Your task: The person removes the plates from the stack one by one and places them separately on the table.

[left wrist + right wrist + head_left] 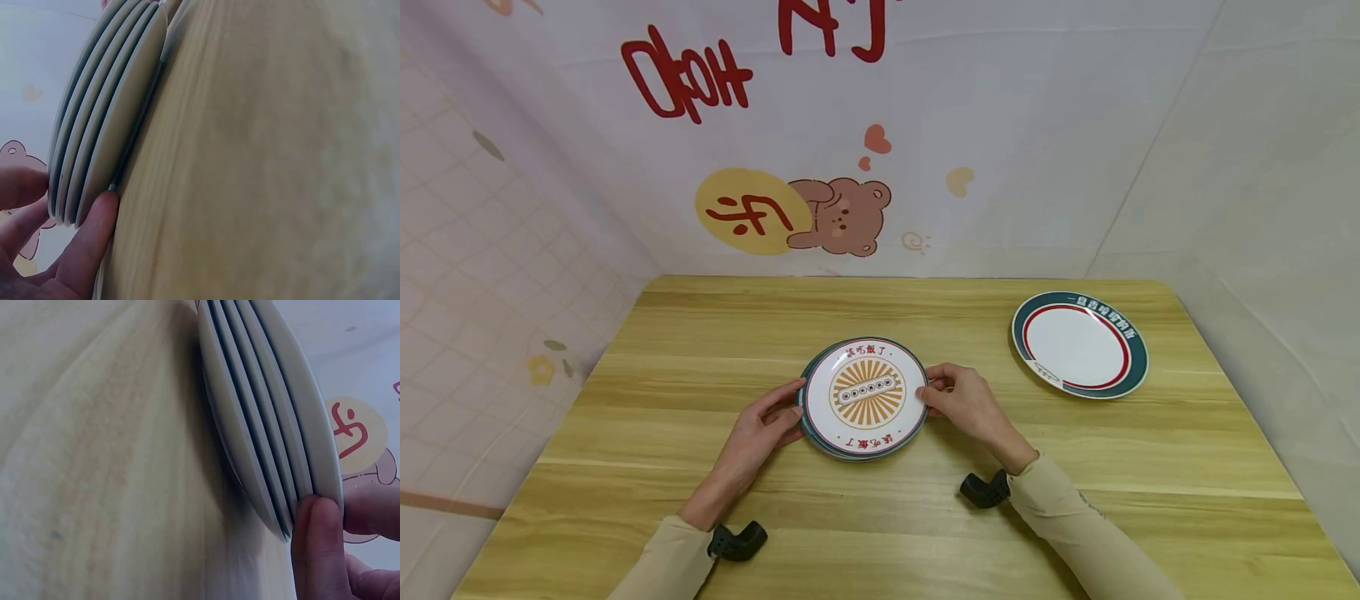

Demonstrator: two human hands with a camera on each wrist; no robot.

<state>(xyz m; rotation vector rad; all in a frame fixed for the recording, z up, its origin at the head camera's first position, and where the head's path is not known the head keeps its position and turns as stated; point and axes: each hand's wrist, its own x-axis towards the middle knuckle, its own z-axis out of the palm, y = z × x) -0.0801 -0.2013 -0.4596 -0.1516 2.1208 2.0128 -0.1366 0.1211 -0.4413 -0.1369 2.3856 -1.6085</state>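
A stack of several round plates point(817, 447) sits near the middle of the table between my two hands. Its top plate point(847, 361) is white, with an orange sunburst and red characters. At the left edge my left hand point(752, 442) grips the stack, thumb and fingers point(94, 234) spread across the rims in the left wrist view. From the right, my right hand point(970, 404) pinches the stack, thumb on top and fingertips point(325, 528) against the rims. Both wrist views show the pale plate edges point(269, 419) layered closely, overlapping the wooden tabletop behind.
A larger white plate point(1067, 343) with a dark green rim and a red ring lies at the back right of the wooden table point(925, 525). Behind the table hangs a printed white cloth point(1022, 108). A black device point(739, 542) is strapped to each wrist.
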